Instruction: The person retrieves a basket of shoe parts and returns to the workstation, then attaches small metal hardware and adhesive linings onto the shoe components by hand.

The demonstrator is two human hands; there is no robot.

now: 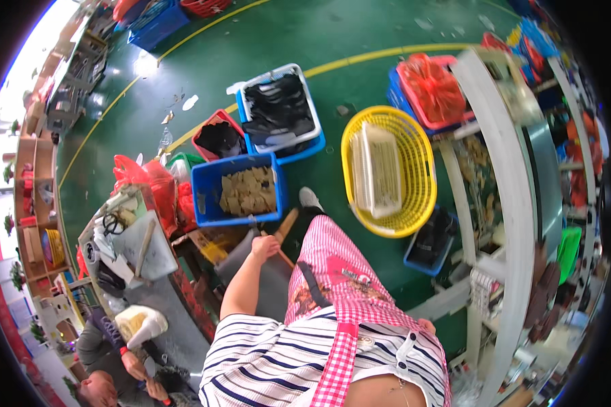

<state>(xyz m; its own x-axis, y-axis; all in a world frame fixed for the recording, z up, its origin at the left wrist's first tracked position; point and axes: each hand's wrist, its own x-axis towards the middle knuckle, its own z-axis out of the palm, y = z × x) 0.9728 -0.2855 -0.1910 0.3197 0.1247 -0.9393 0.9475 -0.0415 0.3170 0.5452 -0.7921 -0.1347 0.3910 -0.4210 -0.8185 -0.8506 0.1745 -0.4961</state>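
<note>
Bending at the elbow, the left arm brings the left hand [265, 247] over a grey panel [254, 275], beside a wooden strip [287, 224]. Its fingers look loosely curled; whether they grip the panel's edge or only pass over it, one cannot tell. The right hand [428, 326] shows just as a sliver at the side of the checked apron [332, 251], so its state and anything it may hold cannot be told.

The panel sits in front of the person, a little to the left, just short of a blue bin [207, 193] holding tan scraps [250, 191]. Beyond that bin stand a red bin [204, 150] with black stuff in it and a white basket [308, 91], also filled with black material, set in a larger blue tub [304, 154].

To the right, a yellow basket [424, 166] on the green floor [319, 47] holds pale trays [379, 169]. Farther right, a tied red bag [431, 85] rests in a pink bin beside a pale frame [499, 136].

On the left, scissors [113, 224] lie on a cluttered bench [153, 254], and a co-worker [98, 346] sits near its lower end. One shoe [310, 197] shows past the apron's hem.
</note>
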